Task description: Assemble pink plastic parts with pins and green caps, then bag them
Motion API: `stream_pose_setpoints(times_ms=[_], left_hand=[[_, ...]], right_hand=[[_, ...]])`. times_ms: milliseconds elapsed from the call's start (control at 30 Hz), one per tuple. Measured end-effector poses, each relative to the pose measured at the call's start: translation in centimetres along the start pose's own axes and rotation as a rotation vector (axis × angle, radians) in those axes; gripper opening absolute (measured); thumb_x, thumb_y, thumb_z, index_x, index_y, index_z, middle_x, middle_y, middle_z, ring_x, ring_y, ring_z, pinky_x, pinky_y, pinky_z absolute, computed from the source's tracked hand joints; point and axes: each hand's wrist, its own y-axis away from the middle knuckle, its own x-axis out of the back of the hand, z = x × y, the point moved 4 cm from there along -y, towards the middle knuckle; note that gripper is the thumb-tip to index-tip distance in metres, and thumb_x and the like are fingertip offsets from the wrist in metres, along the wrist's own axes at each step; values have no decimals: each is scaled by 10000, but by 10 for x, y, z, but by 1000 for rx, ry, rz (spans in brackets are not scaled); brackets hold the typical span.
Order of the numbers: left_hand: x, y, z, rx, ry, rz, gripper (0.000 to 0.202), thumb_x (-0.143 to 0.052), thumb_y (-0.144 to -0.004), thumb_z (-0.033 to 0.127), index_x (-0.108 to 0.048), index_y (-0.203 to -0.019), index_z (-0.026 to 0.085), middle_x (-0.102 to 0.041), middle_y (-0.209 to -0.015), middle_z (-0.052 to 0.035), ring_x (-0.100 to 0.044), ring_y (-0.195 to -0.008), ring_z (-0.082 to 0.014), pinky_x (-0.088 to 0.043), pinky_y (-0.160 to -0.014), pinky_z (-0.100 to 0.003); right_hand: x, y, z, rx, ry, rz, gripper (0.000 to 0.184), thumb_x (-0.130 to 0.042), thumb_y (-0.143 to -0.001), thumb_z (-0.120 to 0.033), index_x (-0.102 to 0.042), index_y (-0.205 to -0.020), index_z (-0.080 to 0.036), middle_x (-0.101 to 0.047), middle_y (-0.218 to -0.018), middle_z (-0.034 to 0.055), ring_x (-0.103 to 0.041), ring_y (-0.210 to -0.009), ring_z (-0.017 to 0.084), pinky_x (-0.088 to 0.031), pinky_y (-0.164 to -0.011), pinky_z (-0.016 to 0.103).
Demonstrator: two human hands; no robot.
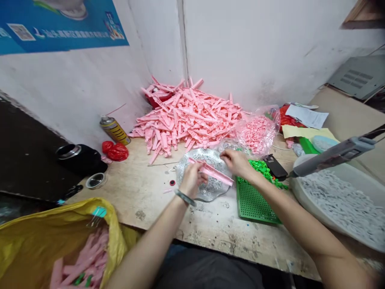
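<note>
My left hand [192,180] grips one end of a long pink plastic shell [218,175], whose hollow side shows and whose other end slants down to the right. Underneath lies a silvery, uneven-edged sheet or shallow tray [210,196] with small shiny bits on it, too fine to name. My right hand [236,162] is over the tray's upper right edge, fingertips pinched together; whatever they hold, if anything, is too small to make out. Close to my right forearm sits a green perforated tray [255,206] with small bright green pieces [260,168] at its far end.
A large heap of pink parts [192,116] leans against the wall, beside a clear bag of small pink pieces [257,130]. At right are a glue gun [337,156] and a white tub [303,196] of grey pieces. A yellow sack [112,216] stands front left, near a spray can [116,130].
</note>
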Motion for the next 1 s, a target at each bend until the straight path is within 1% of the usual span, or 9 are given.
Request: stream_pose_setpoints(times_ms=[100, 167, 233, 333, 433, 533, 633, 867, 1000], left_hand=[[-26, 33, -47, 104, 115, -50, 331, -621, -780, 478, -518, -858, 173, -508, -556, 44, -426, -405, -74, -313, -391, -178], [-30, 44, -63, 78, 53, -55, 347, -642, -783, 495, -506, -835, 180, -499, -529, 59, -407, -398, -65, -293, -382, -167], [-29, 49, -70, 47, -16, -72, 347, -641, -794, 499, -506, -837, 181, -517, -541, 59, -423, -403, -66, -317, -386, -169], [-29, 56, -75, 80, -61, -99, 357, -622, -810, 514, -500, -863, 183, -539, -549, 52, -473, -419, -85, -373, -401, -180], [-31, 61, -78, 112, -10, -109, 392, -632, -798, 530, -489, -924, 187, -570, -579, 43, -532, -449, -113, -434, -425, -207], [-34, 65, -79, 105, 37, -125, 438, -661, -772, 533, -511, -975, 176, -605, -632, 28, -557, -459, -119, -463, -443, -225], [-35, 67, -81, 100, 37, -110, 429, -660, -776, 528, -540, -964, 161, -621, -645, 12, -566, -466, -119, -477, -461, -231], [-30, 74, -80, 67, 70, -40, 431, -665, -778, 524, -543, -973, 160, -600, -607, 25, -578, -468, -128, -484, -456, -233], [-20, 78, -80, 133, 141, 38, 447, -713, -745, 505, -543, -975, 161, -629, -651, 16, -585, -474, -115, -485, -450, -219]], right_hand=[[-1, 47, -34, 236, -41, -46, 160, -464, -941, -175, -623, -959, -173, -640, -946, 76, -575, -892, 192, -437, -781, 314], [0, 72, -42, 256, -72, -72, 118, -491, -934, -182, -609, -931, -173, -611, -932, 82, -553, -883, 201, -432, -760, 326], [3, 90, -42, 204, -183, -64, 86, -516, -931, -195, -590, -889, -179, -594, -897, 63, -542, -852, 188, -426, -746, 320], [4, 106, -39, 99, -446, -34, 114, -513, -941, -194, -553, -835, -185, -574, -838, 24, -538, -805, 155, -429, -747, 300], [1, 115, -41, 48, -552, 5, 107, -520, -937, -188, -556, -836, -189, -564, -879, 26, -540, -853, 156, -436, -799, 310], [-3, 121, -45, 33, -531, 37, 79, -530, -926, -175, -587, -876, -197, -547, -980, 48, -532, -939, 172, -436, -852, 331], [-7, 125, -49, 46, -470, 59, 96, -510, -932, -175, -587, -882, -201, -533, -982, 61, -532, -926, 185, -449, -833, 341], [-13, 132, -65, 187, -203, 56, 167, -452, -934, -146, -611, -980, -173, -547, -1020, 112, -519, -936, 220, -459, -753, 346], [-19, 114, -56, 200, -303, -7, 124, -524, -939, -219, -640, -908, -190, -589, -985, 68, -544, -916, 185, -455, -777, 317]])
